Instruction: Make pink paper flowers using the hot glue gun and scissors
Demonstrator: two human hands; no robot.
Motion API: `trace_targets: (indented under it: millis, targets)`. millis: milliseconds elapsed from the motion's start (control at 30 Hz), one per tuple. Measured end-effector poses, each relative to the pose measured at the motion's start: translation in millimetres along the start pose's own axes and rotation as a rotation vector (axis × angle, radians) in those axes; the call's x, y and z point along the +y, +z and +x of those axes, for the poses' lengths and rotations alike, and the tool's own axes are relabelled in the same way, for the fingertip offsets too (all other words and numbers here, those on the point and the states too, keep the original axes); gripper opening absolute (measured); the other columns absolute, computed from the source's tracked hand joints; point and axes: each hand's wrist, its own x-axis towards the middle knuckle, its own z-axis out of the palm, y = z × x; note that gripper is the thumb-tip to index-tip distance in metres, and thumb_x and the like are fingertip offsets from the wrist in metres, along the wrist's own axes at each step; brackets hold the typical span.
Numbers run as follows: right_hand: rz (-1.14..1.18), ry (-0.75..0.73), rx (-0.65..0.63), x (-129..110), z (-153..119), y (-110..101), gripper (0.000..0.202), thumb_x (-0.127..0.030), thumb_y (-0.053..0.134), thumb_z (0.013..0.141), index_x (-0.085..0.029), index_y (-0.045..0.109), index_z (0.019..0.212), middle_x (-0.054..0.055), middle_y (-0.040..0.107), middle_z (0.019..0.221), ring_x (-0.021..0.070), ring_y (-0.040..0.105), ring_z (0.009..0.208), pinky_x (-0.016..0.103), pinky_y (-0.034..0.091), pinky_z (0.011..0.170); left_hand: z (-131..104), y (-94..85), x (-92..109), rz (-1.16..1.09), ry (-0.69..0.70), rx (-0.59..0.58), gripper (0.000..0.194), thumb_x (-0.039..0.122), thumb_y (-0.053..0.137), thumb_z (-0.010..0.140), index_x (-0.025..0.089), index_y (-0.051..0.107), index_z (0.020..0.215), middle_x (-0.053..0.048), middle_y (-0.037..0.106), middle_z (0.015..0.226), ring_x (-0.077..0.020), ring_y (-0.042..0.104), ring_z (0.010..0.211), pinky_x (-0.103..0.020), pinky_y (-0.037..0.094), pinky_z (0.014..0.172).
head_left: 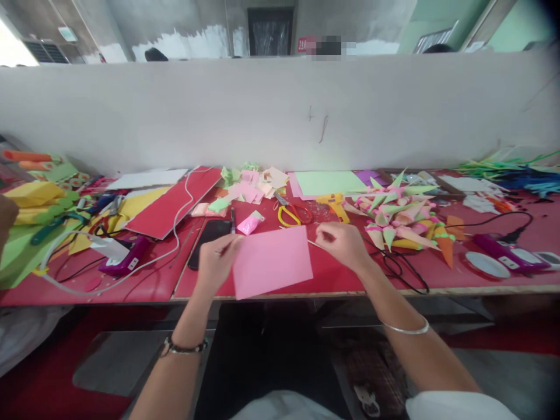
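Observation:
A flat pink sheet of paper (273,262) is held above the red table near its front edge. My left hand (219,259) is closed on the sheet's upper left corner. My right hand (343,245), to the right of the sheet, has its fingers pinched around a thin pale stick (315,244) that points left toward the paper. Beyond the sheet lie a small shiny pink packet (251,223), scissors with yellow handles (290,216) and others with red handles, and a yellow glue gun (336,207).
A dark phone (210,238) lies by my left hand. Paper cones (394,216) are piled at the right, before a purple power strip (510,252). A red board (175,204) and white cable lie left. A white partition (262,111) stands behind.

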Motion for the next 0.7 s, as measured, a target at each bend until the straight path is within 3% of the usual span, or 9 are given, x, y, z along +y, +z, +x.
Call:
trace_targets:
  millis: [100,167,233,333,433,500,600,700]
  targets:
    - [0.134,0.052,0.098,-1.0,0.4,-4.6,0.015,-0.016,0.043,0.073,-0.018,0.052,0.062,0.000,0.055,0.059,0.0116,0.049,0.054,0.023,0.036,0.055,-0.2,-4.3,-3.2,0.007,0.015,-0.051,0.028,0.032,0.047,0.078,0.011,0.065,0.075,-0.001,0.061,0.064,-0.0104,0.052,0.059,-0.018,0.038,0.054]
    - [0.246,-0.021,0.072,-8.1,1.6,-5.1,0.014,-0.019,0.042,0.077,-0.018,0.056,0.076,0.003,0.060,0.076,0.0151,0.055,0.073,0.026,0.040,0.067,-0.1,-1.1,-2.1,-0.014,0.025,-0.091,0.028,0.032,0.047,0.078,0.011,0.065,0.073,0.000,0.061,0.062,-0.0102,0.052,0.058,-0.018,0.038,0.054]
    - [0.292,-0.124,-0.085,-17.6,3.9,-4.0,0.014,-0.024,0.046,0.079,-0.018,0.056,0.086,0.006,0.060,0.088,0.0165,0.054,0.086,0.028,0.039,0.076,0.7,4.4,0.0,-0.044,-0.007,-0.098,0.031,0.033,0.046,0.079,0.010,0.065,0.069,-0.001,0.061,0.060,-0.0104,0.053,0.057,-0.018,0.038,0.052]
    - [0.276,-0.173,-0.313,-28.3,7.0,-1.2,0.017,-0.027,0.044,0.083,-0.017,0.058,0.080,0.004,0.061,0.082,0.0145,0.055,0.078,0.025,0.039,0.071,2.9,10.5,3.4,-0.048,-0.008,-0.137,0.028,0.032,0.045,0.079,0.012,0.066,0.079,-0.003,0.067,0.074,-0.0134,0.058,0.068,-0.020,0.043,0.060]
    - [0.215,-0.144,-0.384,-34.4,7.8,2.4,0.022,-0.028,0.040,0.085,-0.017,0.058,0.078,0.003,0.062,0.075,0.0131,0.055,0.069,0.023,0.037,0.063,5.2,14.0,10.9,0.117,0.133,-0.186,0.025,0.026,0.046,0.078,0.018,0.062,0.095,-0.004,0.067,0.090,-0.0155,0.059,0.082,-0.027,0.042,0.076]
    - [0.173,-0.151,-0.395,-39.7,7.6,5.3,0.021,-0.029,0.041,0.085,-0.018,0.058,0.079,0.003,0.062,0.074,0.0129,0.055,0.067,0.023,0.035,0.061,6.0,18.5,19.3,0.271,0.255,-0.161,0.023,0.022,0.047,0.077,0.020,0.061,0.094,-0.005,0.066,0.090,-0.0170,0.058,0.085,-0.032,0.038,0.084]
    - [0.158,-0.174,-0.388,-50.2,8.0,8.1,0.021,-0.027,0.041,0.085,-0.017,0.057,0.076,0.001,0.059,0.067,0.0110,0.051,0.060,0.021,0.031,0.055,5.8,29.3,32.0,0.372,0.419,-0.231,0.017,0.019,0.045,0.077,0.016,0.062,0.075,-0.004,0.064,0.067,-0.0149,0.057,0.067,-0.030,0.040,0.073]
    - [0.240,-0.185,-0.379,-58.2,9.8,7.0,0.023,-0.026,0.040,0.085,-0.016,0.055,0.071,-0.001,0.055,0.062,0.0091,0.047,0.055,0.020,0.029,0.052,4.9,37.1,38.7,0.459,0.483,-0.140,0.019,0.017,0.043,0.075,0.015,0.056,0.061,-0.003,0.058,0.056,-0.0132,0.052,0.055,-0.027,0.038,0.062]
